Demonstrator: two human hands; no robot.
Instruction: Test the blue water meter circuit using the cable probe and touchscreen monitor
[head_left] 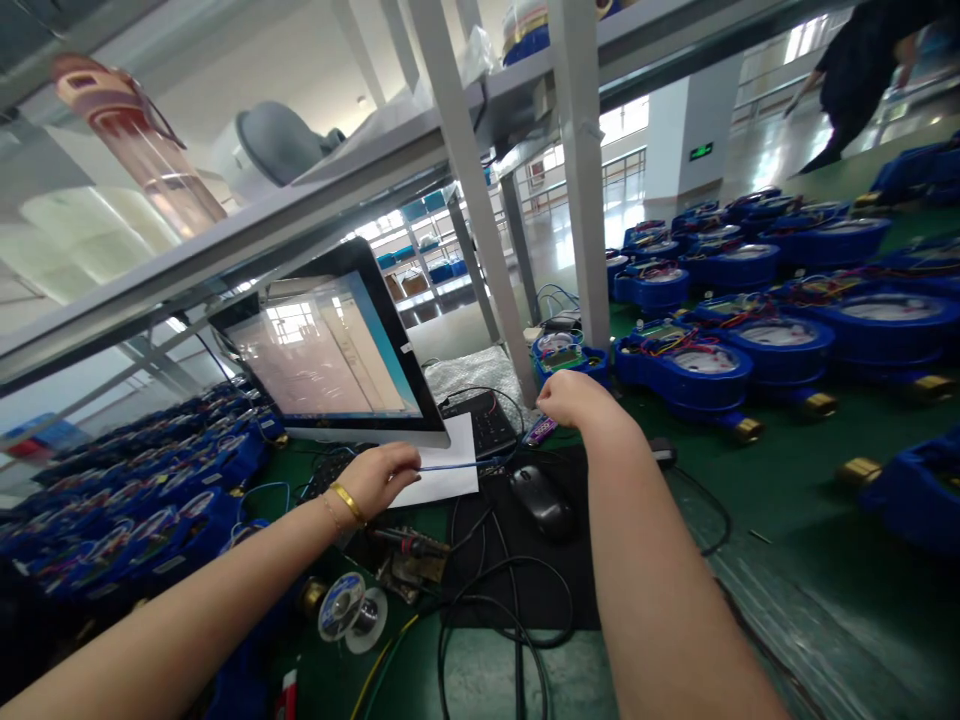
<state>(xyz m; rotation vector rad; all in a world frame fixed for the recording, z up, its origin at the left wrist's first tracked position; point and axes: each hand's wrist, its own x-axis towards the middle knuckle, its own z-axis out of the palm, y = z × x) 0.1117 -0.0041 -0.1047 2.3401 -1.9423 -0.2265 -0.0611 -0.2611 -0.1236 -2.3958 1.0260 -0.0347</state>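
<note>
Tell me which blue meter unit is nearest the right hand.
The small blue unit beside the shelf post, just beyond the right hand; the rest sit farther right or left.

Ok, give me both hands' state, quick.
Left hand: closed on a thin blue wire.
Right hand: closed; contents cannot be told.

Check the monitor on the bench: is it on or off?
On. The monitor has a lit screen showing a window with a pale image and a blue border strip.
</note>
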